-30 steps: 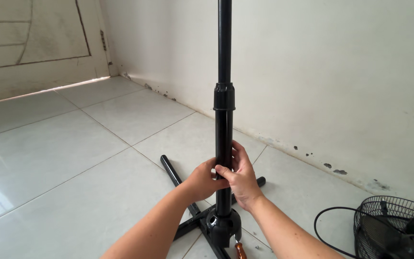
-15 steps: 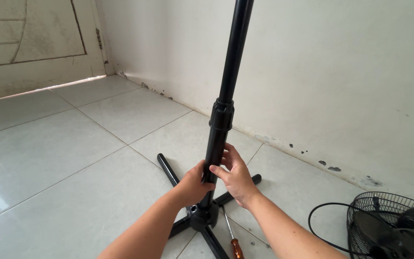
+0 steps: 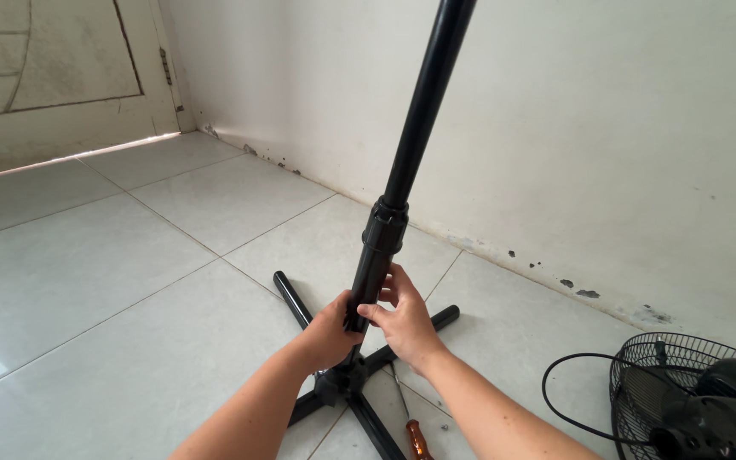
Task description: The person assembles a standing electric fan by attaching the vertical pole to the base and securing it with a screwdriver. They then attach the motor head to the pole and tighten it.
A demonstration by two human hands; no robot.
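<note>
Tall black metal fan pole (image 3: 411, 153) tilts right, foot in a black cross-shaped floor base (image 3: 359, 375) on white tiles (image 3: 129, 281). Left hand (image 3: 330, 332) and right hand (image 3: 402, 319) both clamped around lower pole. Wooden-handled screwdriver (image 3: 411, 426) beside base. Black wire fan cage (image 3: 692, 392) well apart, right.

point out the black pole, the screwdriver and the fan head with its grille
black pole (image 3: 411, 145), head view, on the thin upper tube above the collar
screwdriver (image 3: 416, 439), head view, on its brown handle
fan head (image 3: 698, 400), head view, on the wire grille at lower right
</note>
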